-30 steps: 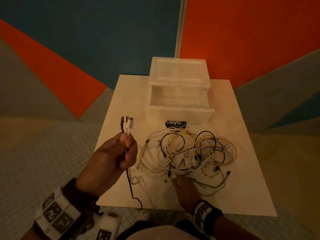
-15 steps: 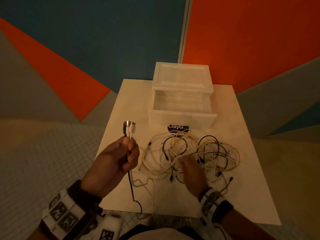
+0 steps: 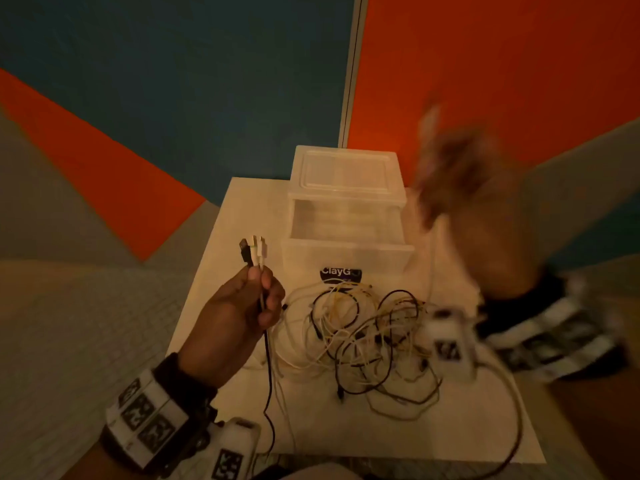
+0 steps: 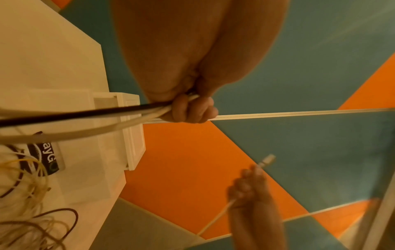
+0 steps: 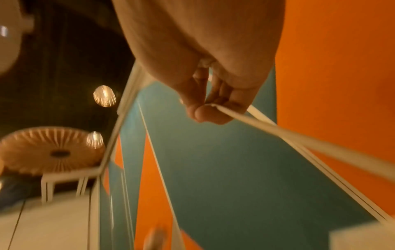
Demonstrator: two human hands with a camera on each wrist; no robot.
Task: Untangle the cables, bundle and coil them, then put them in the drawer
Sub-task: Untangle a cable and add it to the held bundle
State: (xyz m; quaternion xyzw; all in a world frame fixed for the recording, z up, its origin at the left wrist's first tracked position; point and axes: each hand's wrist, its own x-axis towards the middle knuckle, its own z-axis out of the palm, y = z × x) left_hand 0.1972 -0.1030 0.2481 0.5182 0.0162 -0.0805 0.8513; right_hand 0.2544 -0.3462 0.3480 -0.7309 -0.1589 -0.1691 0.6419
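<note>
We note the left hand (image 3: 242,310) gripping three plug ends (image 3: 252,252); the raised right hand (image 4: 250,191) pinches a white cable (image 5: 278,133) above the tangle (image 3: 367,334) on the surface (image 3: 485,427).

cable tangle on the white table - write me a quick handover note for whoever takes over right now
Left hand: grips a bunch of cable plug ends, one black and the rest white, held upright left of the drawer; their leads hang off the table's near edge.
Right hand: raised above the table's right side, blurred in motion, pinching one white cable near its plug and drawing it up.
Tangle of white, yellow and black cables: lies knotted on the white table, in front of the translucent plastic drawer, which is open and looks empty.
Done: a few ends gathered.
Left: untangle the rest, coil, bundle, stow in the drawer.
</note>
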